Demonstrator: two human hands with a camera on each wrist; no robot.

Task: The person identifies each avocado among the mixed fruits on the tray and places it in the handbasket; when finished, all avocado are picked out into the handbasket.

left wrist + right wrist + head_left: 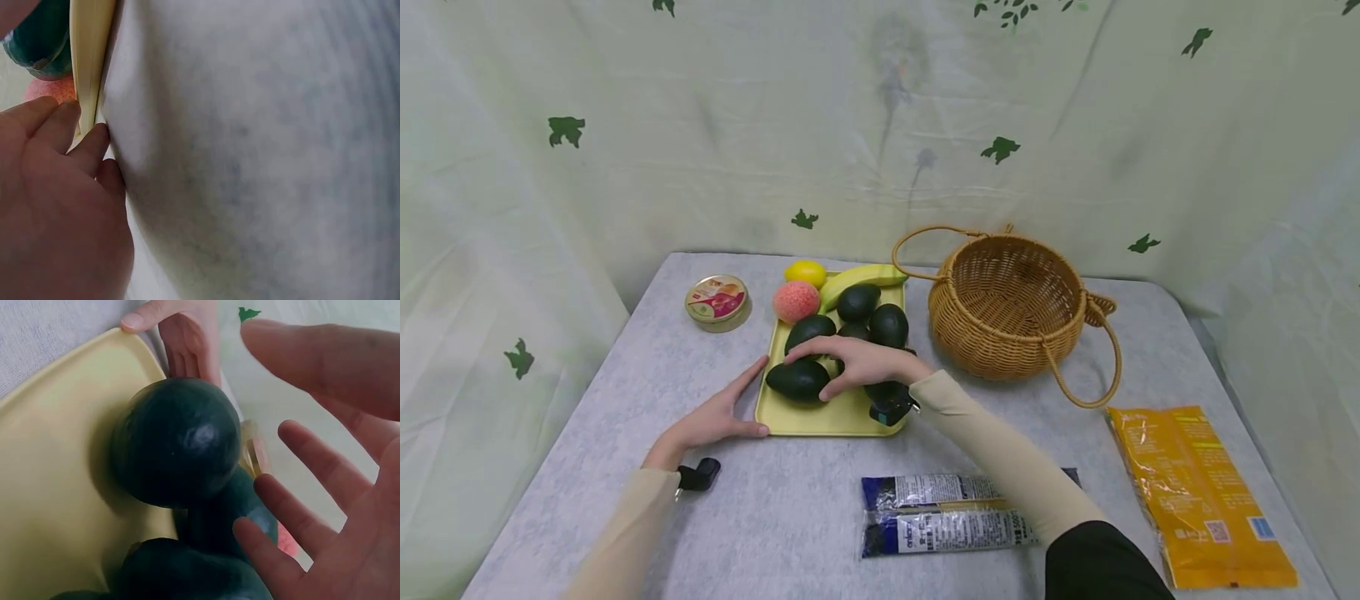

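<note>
A yellow tray (827,423) carries several dark green avocados, a banana (865,277), a lemon (806,272) and a pink peach-like fruit (796,302). My left hand (711,417) rests against the tray's left side, fingers extended along its edge; the left wrist view shows the fingertips at the rim (90,56). Over the tray reaches my right hand (868,362), with spread fingers around the front-left avocado (797,381). In the right wrist view a gap shows between those fingers (325,465) and the avocado (178,444). The right hand partly covers other avocados.
Right of the tray stands a wicker basket (992,350) with its handles folded out. A round tin (717,300) sits to the left. Nearer the front lie blue-ended packets (955,532) under the right forearm, and an orange bag (1206,500) at the right.
</note>
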